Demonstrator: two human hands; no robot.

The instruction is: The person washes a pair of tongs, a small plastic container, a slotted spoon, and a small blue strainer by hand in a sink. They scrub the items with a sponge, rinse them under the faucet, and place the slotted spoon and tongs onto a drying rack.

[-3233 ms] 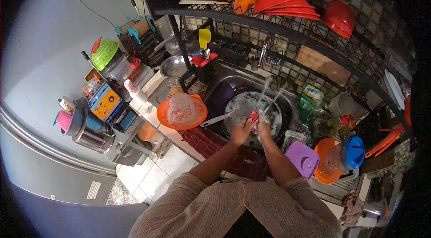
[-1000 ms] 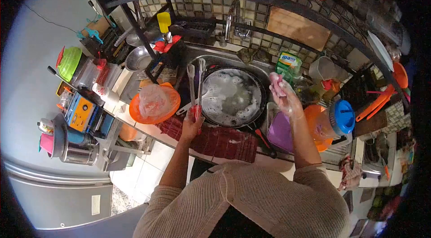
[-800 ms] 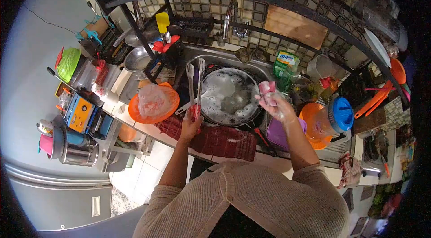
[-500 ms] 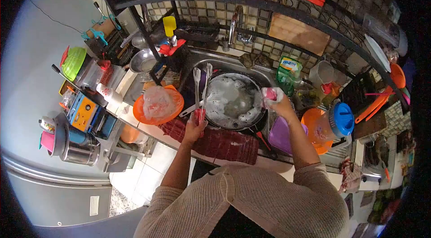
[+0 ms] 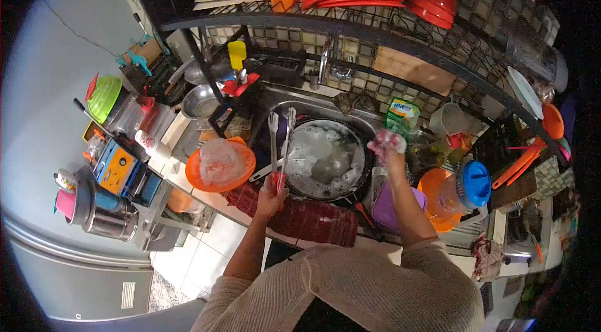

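My left hand (image 5: 273,193) is closed round the red handle of the metal tongs (image 5: 274,138), whose two arms point up over the near-left rim of the pan. Soapy water fills the large dark pan (image 5: 325,168) in the sink (image 5: 273,98). To the right of the pan, my right hand (image 5: 389,152) is raised and wrapped round a pink, sudsy sponge (image 5: 387,140). A green dish-soap pouch (image 5: 402,114) stands just behind that hand. A dark red cloth (image 5: 316,222) lies along the counter's front edge.
On the left is an orange bowl (image 5: 241,170) holding a clear plastic bag. A purple tub (image 5: 389,205) and a blue-lidded orange pitcher (image 5: 472,185) are on the right. Overhead runs a black dish rack (image 5: 325,21) with red and cream bowls.
My right hand has moved slightly right, away from the pan's rim, with the sponge turned in its fingers. The whole view has shifted slightly downward. My left hand keeps hold of the tongs.
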